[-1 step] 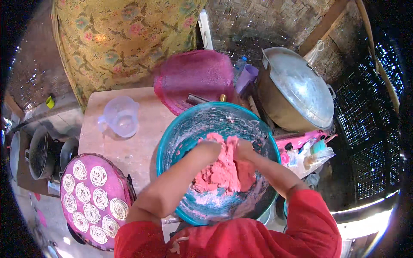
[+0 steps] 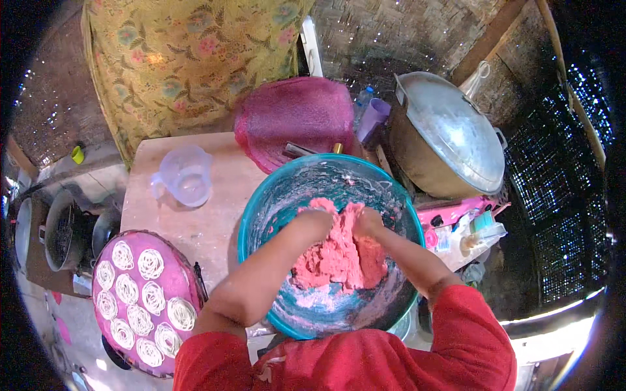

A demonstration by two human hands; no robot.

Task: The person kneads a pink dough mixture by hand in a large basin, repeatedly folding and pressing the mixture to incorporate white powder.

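Note:
A lump of pink dough [image 2: 336, 257] lies in a wide teal basin [image 2: 246, 228], its inner walls smeared with white and pink flour. My left hand [image 2: 314, 225] is sunk into the far left part of the dough, and my right hand [image 2: 368, 225] presses into it on the right. Both hands look closed around dough, with their fingertips buried in it. A ridge of dough stands up between them. The basin sits at the front of a wooden table [image 2: 176, 234].
Left of the basin stand a clear plastic measuring jug [image 2: 189, 179] and a round pink tray [image 2: 173, 260] with several coiled noodle nests. Behind are a pink mesh sheet [image 2: 297, 117] and a purple cup [image 2: 373, 118]. A big lidded metal pot [image 2: 424, 150] rests on a pink stove [image 2: 450, 212] at right.

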